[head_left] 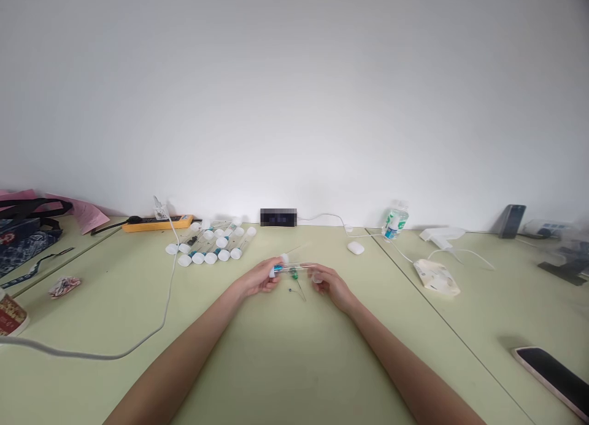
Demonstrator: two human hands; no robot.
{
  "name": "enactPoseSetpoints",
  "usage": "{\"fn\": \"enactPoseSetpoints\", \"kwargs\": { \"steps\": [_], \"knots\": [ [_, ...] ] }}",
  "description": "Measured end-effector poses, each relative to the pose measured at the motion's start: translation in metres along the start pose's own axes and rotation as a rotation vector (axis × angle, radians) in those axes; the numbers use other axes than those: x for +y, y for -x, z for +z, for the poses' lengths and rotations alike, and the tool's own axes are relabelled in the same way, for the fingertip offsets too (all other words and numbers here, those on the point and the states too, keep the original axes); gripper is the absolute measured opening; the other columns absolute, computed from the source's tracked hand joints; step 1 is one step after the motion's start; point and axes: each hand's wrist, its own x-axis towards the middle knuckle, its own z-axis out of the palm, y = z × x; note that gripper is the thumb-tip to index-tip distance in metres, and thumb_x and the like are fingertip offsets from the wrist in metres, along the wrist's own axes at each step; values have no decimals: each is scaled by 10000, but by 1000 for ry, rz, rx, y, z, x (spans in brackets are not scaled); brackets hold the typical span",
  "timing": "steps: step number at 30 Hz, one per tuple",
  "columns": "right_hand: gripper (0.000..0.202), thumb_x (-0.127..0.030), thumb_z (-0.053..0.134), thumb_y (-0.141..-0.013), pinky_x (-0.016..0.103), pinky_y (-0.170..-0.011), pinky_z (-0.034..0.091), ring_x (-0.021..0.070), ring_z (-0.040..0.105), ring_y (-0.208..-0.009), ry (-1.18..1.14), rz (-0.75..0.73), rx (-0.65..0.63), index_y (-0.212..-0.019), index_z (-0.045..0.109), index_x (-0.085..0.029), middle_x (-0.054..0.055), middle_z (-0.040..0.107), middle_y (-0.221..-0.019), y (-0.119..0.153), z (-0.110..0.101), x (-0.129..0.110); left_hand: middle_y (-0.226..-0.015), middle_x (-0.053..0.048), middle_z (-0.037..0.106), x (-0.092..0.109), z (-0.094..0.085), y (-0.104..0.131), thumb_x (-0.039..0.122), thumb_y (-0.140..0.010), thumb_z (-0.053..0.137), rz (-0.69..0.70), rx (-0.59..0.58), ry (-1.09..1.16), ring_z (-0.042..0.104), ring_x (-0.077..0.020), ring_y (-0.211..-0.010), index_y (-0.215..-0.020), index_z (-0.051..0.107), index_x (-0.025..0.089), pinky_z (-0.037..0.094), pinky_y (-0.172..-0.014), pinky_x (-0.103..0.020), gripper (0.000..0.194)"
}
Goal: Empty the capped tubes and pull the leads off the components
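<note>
My left hand (260,278) is closed around the white-capped end of a clear tube (291,267) with something blue inside. At the tube's other end is my right hand (334,286), fingers curled in around a small whitish, see-through piece (316,278) that may be a cap. On the table just below the tube lies a small green piece (295,275) with a thin wire-like stem (301,290). Beside that stem is a tiny dark bead-like piece (290,290). Several similar clear tubes with white caps (210,258) lie in a group to the left.
A white cable (169,290) curves across the left side from an orange power strip (156,224). By the wall stand a dark digital clock (278,217) and a clear bottle (396,221). A white earphone case (356,248), a tissue pack (436,276) and a phone (550,376) lie rightward.
</note>
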Motion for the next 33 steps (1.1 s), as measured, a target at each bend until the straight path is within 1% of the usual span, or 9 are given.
{"fn": "enactPoseSetpoints", "kwargs": {
  "steps": [6, 8, 11, 14, 18, 22, 25, 29, 33],
  "knots": [
    [474, -167, 475, -669, 199, -381, 114, 60, 233, -412, -68, 147, -228, -1140, 527, -180, -49, 397, -533, 2, -6, -6, -623, 53, 468, -3, 8, 5, 453, -710, 604, 161, -3, -68, 373, -39, -440, -907, 453, 205, 270, -431, -175, 351],
    [411, -184, 489, -679, 192, -380, 118, 55, 230, -409, -55, 147, -220, -1086, 542, -183, -53, 410, -526, 2, -7, -5, -687, 40, 501, -6, 7, 4, 401, -679, 657, 247, 18, -96, 430, -47, -489, -941, 462, 211, 343, -493, -191, 378],
    [305, -246, 473, -722, 190, -374, 133, 41, 222, -379, 22, 105, -111, -1007, 557, -177, -40, 486, -559, 1, -6, -1, -738, 25, 508, -9, 3, 0, 395, -654, 681, 308, 67, -80, 482, -65, -544, -932, 479, 205, 404, -568, -228, 393],
    [324, -280, 451, -748, 189, -370, 155, 39, 263, -363, 126, 83, -60, -1042, 551, -188, -8, 581, -652, 2, -3, 0, -711, 31, 479, -10, -2, -4, 458, -700, 617, 316, 101, -52, 478, -64, -548, -905, 481, 199, 402, -564, -222, 357],
    [390, -259, 447, -762, 195, -401, 250, 59, 345, -414, 268, 35, -151, -1140, 545, -243, 1, 625, -757, 6, 4, -7, -654, 46, 430, -11, -6, -6, 513, -745, 532, 313, 118, -48, 418, -41, -483, -806, 471, 179, 327, -468, -182, 345],
    [383, -237, 482, -775, 224, -550, 356, 135, 496, -663, 388, -82, -252, -1149, 562, -263, 1, 607, -694, 7, 7, -14, -566, 55, 411, -13, -5, -6, 520, -752, 515, 297, 114, -76, 396, -49, -423, -752, 464, 165, 281, -409, -184, 359],
    [422, -262, 498, -787, 208, -507, 312, 102, 445, -562, 318, -11, -326, -1208, 510, -248, -9, 579, -660, 6, 2, -15, -624, 27, 485, -13, -4, -6, 495, -750, 533, 314, 118, -93, 471, -69, -483, -789, 494, 161, 345, -458, -196, 339],
    [483, -307, 511, -781, 203, -423, 164, 41, 205, -399, 56, 164, -395, -1249, 456, -200, -25, 536, -627, 5, -9, -13, -906, -34, 558, -10, -3, -3, 420, -667, 655, 364, 123, -109, 566, -121, -723, -877, 538, 176, 434, -615, -230, 342],
    [483, -312, 546, -751, 213, -416, 143, 35, 184, -389, -90, 193, -355, -1205, 490, -157, -20, 535, -610, 5, -12, -9, -1000, -45, 549, -8, -4, -1, 360, -610, 714, 381, 119, -127, 560, -131, -771, -871, 572, 177, 456, -682, -260, 349]
  ]
}}
